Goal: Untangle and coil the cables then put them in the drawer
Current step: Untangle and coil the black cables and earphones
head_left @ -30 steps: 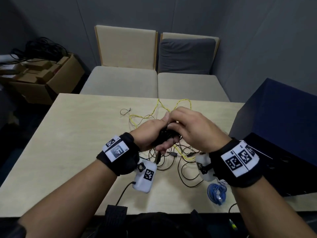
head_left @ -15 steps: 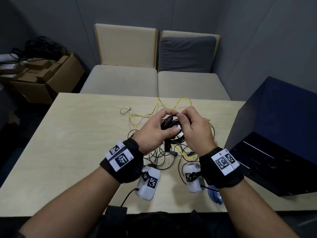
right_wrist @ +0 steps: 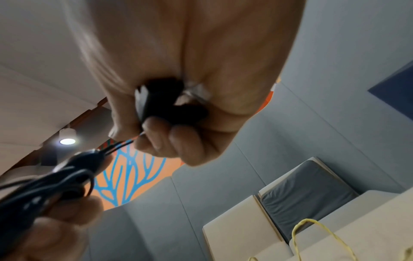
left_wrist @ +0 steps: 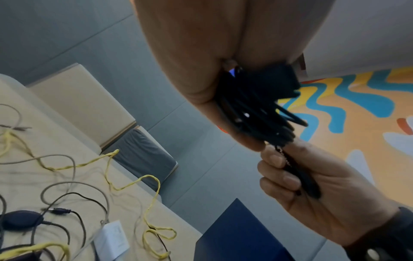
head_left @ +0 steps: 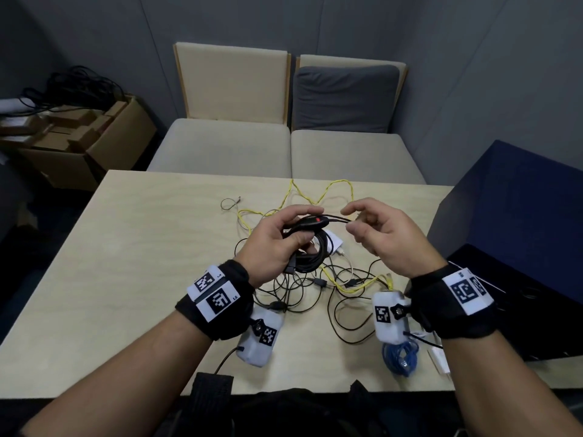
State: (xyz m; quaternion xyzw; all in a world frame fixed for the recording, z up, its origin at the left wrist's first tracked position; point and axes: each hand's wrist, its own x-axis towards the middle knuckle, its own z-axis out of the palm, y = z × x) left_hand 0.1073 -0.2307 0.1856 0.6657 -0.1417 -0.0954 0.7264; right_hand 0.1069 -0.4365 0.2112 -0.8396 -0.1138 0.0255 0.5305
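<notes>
Pale wood table, grey walls.

Two beige seats side by side past the table's far edge, right one with a grey back cushion. Open cardboard box on the floor far left, black wires heaped behind it. Orange wall mural with blue and yellow squiggles.

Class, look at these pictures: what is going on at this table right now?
A person is coiling a black cable above the table. The left hand grips the wound loops and an inline switch; the right hand pinches the cable's free end. A tangle of thin black wires and a yellow cable lie loose below, and a blue cable sits coiled at the near edge.
</notes>
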